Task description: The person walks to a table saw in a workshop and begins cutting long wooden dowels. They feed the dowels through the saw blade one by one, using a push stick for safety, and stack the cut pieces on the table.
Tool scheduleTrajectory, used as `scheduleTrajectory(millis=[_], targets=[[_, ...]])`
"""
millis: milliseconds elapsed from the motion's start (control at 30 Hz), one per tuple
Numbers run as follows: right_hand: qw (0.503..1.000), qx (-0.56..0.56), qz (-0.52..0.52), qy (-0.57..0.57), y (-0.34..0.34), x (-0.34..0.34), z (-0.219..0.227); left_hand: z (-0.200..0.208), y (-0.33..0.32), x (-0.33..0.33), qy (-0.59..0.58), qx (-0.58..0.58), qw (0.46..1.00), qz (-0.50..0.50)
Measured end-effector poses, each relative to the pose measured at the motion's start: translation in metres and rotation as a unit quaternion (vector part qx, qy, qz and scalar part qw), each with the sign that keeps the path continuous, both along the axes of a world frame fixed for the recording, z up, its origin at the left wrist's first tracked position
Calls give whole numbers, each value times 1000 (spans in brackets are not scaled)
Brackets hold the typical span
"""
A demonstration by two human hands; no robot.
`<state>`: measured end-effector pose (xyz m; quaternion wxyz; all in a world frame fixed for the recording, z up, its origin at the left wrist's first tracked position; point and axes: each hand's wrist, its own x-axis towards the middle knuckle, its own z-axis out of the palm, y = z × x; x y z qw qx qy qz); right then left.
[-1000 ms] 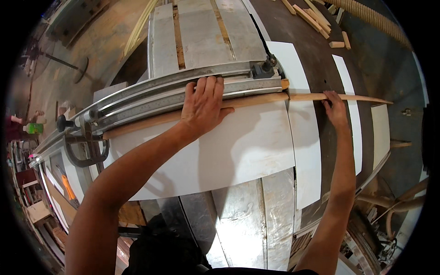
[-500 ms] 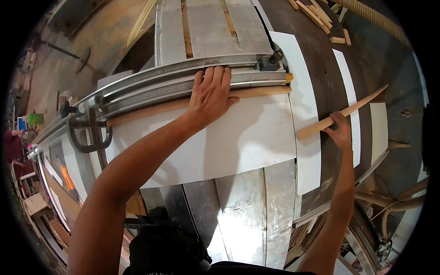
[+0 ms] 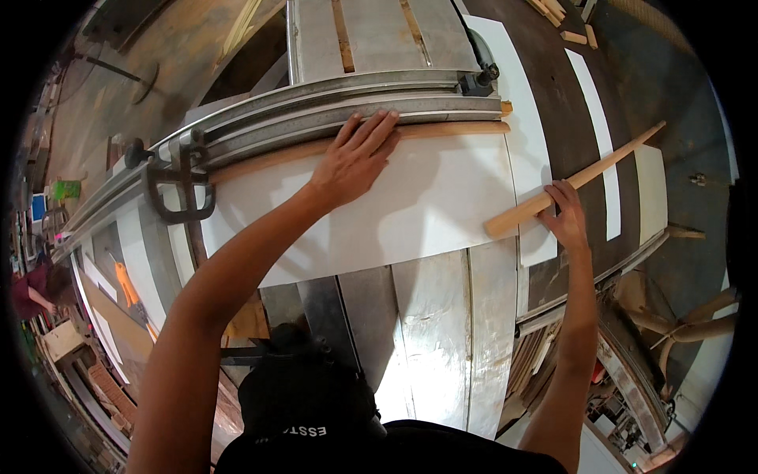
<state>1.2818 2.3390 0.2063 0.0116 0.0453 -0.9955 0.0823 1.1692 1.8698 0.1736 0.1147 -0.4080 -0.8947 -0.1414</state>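
Observation:
My left hand [image 3: 353,162] lies with its fingers stretched out over a long wooden strip [image 3: 450,129], fingertips at the metal fence [image 3: 316,118]. That strip runs along the fence's near side, on a white sheet [image 3: 379,213]. My right hand [image 3: 566,215] is closed round a tapered wooden leg [image 3: 600,166], near its thick end. The leg slants up to the right, its thick end over the white sheet's right part and its thin tip pointing far right. Part of the leg is hidden by my fingers.
A dark clamp [image 3: 178,186] grips the fence's left end; a black stop [image 3: 479,81] sits at its right end. Metal table slats [image 3: 434,316] lie nearer me. Orange-handled pliers [image 3: 125,283] rest at left. Wood offcuts [image 3: 574,37] lie far right. Another person [image 3: 35,292] is at the left edge.
My right hand has brought the leg leftward, its thick end now over the wide white sheet. My left hand's fingers have shifted and lie more slanted. The whole view has shifted slightly.

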Motion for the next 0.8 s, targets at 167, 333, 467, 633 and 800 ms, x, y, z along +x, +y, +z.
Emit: scheduleTrajectory(millis=[167,333,467,633,800], targets=[[997,-61,38,-6,4,-1,15,0,-15,11,14,-94,995,32],[984,-150,39,84,-59,-13,78,-15,-17,23,-21,4,996,86],[981,-152,45,110,-120,-29,114,2,-12,41,-129,-23,981,144],[968,-166,107,153,-216,-32,78,-15,0,128,-55,63,993,79],[980,-156,59,107,-324,-24,8,-8,-6,168,-88,81,989,90]])
